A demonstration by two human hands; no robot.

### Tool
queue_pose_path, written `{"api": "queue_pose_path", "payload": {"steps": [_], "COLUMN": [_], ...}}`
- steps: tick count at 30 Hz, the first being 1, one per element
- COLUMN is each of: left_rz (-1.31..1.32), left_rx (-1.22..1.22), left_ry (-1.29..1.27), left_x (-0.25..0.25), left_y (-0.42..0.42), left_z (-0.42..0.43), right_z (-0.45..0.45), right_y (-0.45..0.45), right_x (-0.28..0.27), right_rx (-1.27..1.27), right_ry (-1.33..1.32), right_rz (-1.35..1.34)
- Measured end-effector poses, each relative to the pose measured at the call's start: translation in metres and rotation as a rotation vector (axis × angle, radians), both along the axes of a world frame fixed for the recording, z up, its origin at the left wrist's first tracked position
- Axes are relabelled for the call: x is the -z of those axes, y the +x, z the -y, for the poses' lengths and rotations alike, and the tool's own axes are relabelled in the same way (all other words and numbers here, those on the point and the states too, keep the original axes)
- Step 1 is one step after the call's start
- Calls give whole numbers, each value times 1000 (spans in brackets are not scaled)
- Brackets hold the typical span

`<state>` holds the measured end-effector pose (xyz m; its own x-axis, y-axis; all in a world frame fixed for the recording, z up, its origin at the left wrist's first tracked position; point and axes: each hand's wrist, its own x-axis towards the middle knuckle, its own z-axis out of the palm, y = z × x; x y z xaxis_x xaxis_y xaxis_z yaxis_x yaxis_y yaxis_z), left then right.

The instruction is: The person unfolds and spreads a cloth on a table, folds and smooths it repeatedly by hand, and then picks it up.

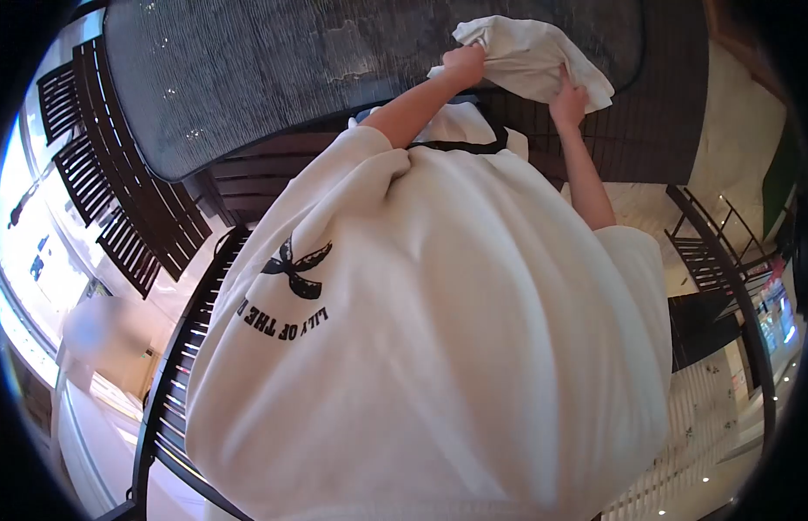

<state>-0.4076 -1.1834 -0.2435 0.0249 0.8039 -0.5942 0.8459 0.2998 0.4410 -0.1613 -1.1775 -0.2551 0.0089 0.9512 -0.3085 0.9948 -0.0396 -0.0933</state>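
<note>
A crumpled white cloth point(530, 59) lies spread near the right end of a dark, textured tabletop point(274, 69), partly over its near edge. My left hand point(465, 66) is closed in a fist on the cloth's left edge. On the cloth's near right side, my right hand point(569, 98) grips a fold, its index finger reaching up along the fabric. Both forearms are bare below the sleeves of a loose white top point(447, 330), which fills the middle of the view.
Dark slatted furniture point(126, 165) stands at the left. Another dark slatted chair point(704, 252) is at the right. A black slatted seat point(182, 391) shows beside the white top. At the lower left is a blurred person point(100, 334). Pale floor shows at the right.
</note>
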Motion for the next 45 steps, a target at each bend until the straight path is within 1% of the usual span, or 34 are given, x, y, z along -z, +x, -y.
{"api": "queue_pose_path", "payload": {"steps": [1, 4, 8, 10, 11, 14, 16, 17, 19, 20, 22, 23, 24, 25, 26, 27, 28, 29, 30, 31, 32, 34, 36, 37, 38, 39, 42, 44, 45], "left_rz": [-18, -67, -100, -123, -135, -174, -184, -201, -279, -335, -358, -373, -301, -225, -222, -201, -176, -173, -188, -204, -202, -165, -208, -246, -257, -251, -216, -145, -132], "left_rx": [39, 133, 129, 27, -8, -107, -164, -225, -341, -395, -464, -479, -531, -580, -596, -657, -717, -724, -750, -776, -783, -756, -748, -720, -709, -712, -687, -673, -625], "left_ry": [-9, 55, -1, -54, -91, -91, -89, -115, -178, -224, -225, -227, -220, -211, -171, -146, -122, -123, -220, -309, -297, -93, -116, -130, -136, -146, -149, -117, -134], "left_x": [-3, 1, -5, -10, -10, -4, 18, 15, 1, -3, -6, -3, 0, -4, -19, -18, -17, -4, 9, 22, 23, 20, 2, -3, -1, 2, 25, 48, 51], "left_y": [-7, -35, -104, -142, -162, -232, -287, -313, -367, -393, -443, -459, -470, -472, -457, -444, -431, -423, -415, -410, -403, -384, -360, -350, -342, -335, -308, -282, -264], "left_z": [4, 20, 31, 39, 44, 69, 94, 110, 139, 156, 198, 223, 247, 261, 269, 280, 288, 296, 299, 298, 292, 291, 270, 258, 251, 243, 210, 188, 176], "right_z": [4, 16, 38, 50, 52, 59, 64, 69, 73, 78, 95, 98, 100, 101, 101, 97, 90, 86, 80, 69, 57, 43, 40, 33, 28, 27, 8, -10, -12], "right_y": [-12, -43, -99, -138, -160, -230, -272, -295, -343, -360, -391, -404, -414, -421, -424, -424, -424, -417, -406, -395, -384, -360, -338, -329, -321, -313, -271, -231, -207], "right_x": [5, 23, 30, 28, 26, 20, 19, 12, -3, 0, 14, 19, 14, 5, 0, 8, 16, 23, 22, 21, 22, 25, 28, 27, 25, 24, 24, 20, 22], "right_rx": [77, 147, 128, 24, 14, -7, -105, -118, -302, -322, -640, -755, -770, -890, -1005, -1013, -1079, -1145, -1153, -1144, -1132, -1119, -1097, -1128, -1150, -1121, -1125, -1029, -959], "right_ry": [35, 67, 98, 112, 120, 126, 23, 18, -366, -366, -321, -364, -361, -333, -304, -302, -248, -197, -195, -106, -16, 37, 66, 139, 214, 247, 225, 217, 217], "right_rz": [-9, -83, -141, -78, -85, -165, -374, -384, -326, -345, -599, -489, -499, -374, -242, -242, -215, -187, -181, -248, -317, -344, -389, -379, -366, -399, -414, -373, -337]}}
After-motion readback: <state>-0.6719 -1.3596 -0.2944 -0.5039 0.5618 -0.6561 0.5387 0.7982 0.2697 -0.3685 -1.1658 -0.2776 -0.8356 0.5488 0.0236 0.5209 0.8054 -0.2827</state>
